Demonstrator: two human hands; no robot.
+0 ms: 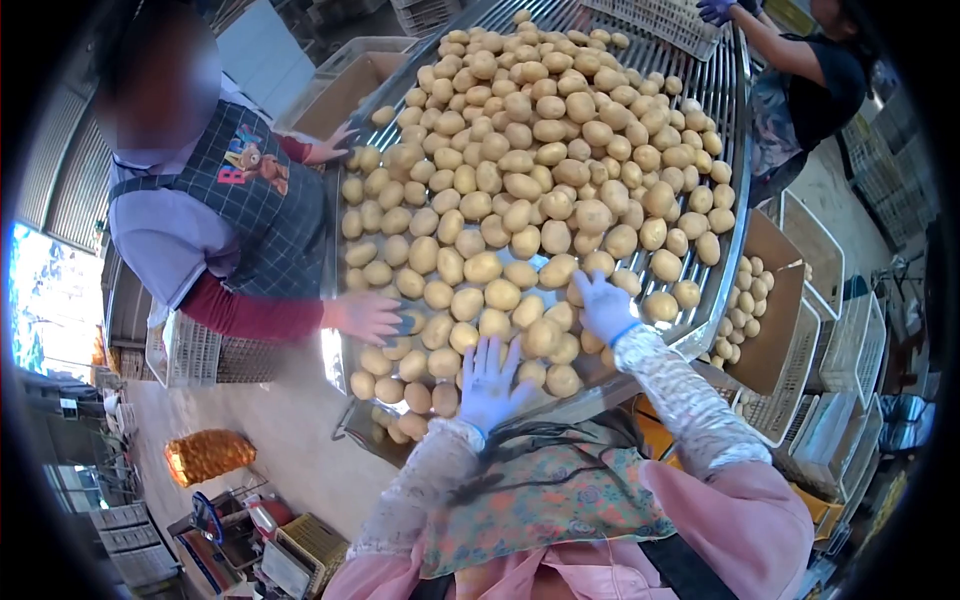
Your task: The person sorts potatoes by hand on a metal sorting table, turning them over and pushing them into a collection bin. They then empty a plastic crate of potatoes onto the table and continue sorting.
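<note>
Many potatoes cover a metal sorting table with slatted bars at its far end. My left hand, in a lavender glove, lies on the potatoes at the near edge. Its fingers are spread and point away from me, with nothing held. To its right, my right hand wears the same kind of glove and reaches farther in. Its fingers are stretched out and touch the potatoes below the pile. What lies under both palms is hidden.
At the left, a co-worker in a checked apron rests bare hands on the table. Another co-worker's gloved hand is by a white crate. A carton holds potatoes at right. On the floor lies an orange net bag.
</note>
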